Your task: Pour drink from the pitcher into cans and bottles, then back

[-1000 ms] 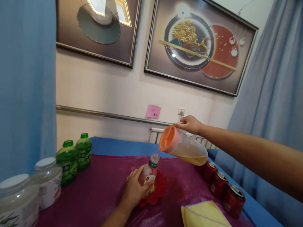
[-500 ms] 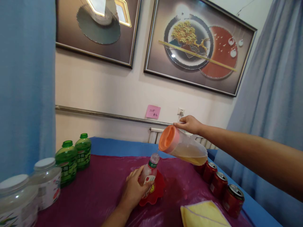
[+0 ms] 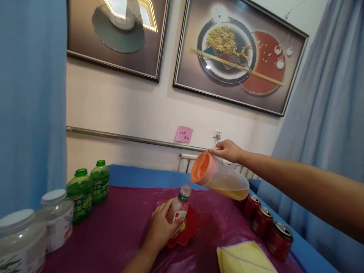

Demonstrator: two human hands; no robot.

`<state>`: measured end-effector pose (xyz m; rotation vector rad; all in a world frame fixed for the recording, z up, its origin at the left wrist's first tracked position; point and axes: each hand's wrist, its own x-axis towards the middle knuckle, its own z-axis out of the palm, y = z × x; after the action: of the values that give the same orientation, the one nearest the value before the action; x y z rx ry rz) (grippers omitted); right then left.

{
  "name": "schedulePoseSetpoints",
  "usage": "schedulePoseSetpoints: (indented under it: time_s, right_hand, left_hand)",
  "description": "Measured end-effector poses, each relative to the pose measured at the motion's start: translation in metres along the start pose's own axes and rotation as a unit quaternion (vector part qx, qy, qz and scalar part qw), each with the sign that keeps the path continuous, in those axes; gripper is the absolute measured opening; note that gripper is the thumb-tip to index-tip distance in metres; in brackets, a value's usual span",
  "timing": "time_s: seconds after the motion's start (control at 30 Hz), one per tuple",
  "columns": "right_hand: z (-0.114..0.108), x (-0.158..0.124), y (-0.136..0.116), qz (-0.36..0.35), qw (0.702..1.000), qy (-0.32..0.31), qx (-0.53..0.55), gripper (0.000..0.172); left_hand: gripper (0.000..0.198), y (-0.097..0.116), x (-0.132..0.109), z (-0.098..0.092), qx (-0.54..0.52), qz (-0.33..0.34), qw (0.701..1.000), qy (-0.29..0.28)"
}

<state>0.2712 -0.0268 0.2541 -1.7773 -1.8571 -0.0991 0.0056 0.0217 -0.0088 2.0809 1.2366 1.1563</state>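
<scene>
My left hand is closed around a clear bottle with a green band at its neck and no cap. The bottle stands upright over a red scalloped dish. Up to the right, my right hand grips the handle of a translucent pitcher with an orange lid. Tilted nearly on its side, the pitcher holds yellowish liquid low along its wall. Its lid end is just above the bottle's mouth, and a thin trickle seems to run between them.
Two green bottles and two clear jars with white lids line the left side. Several red cans stand at right, near a folded yellow cloth. Purple sheeting covers the blue surface.
Almost nothing differs. Both hands, the bottle and the pitcher keep their places, with the pitcher at nearly the same tilt.
</scene>
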Motion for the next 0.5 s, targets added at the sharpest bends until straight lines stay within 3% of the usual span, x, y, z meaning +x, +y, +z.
schedulePoseSetpoints:
  time_s: [0.5]
  right_hand:
    - [0.014, -0.001, 0.003, 0.008, 1.0, -0.005, 0.024, 0.065]
  left_hand:
    - [0.065, -0.005, 0.001, 0.003, -0.014, 0.008, 1.0, 0.004]
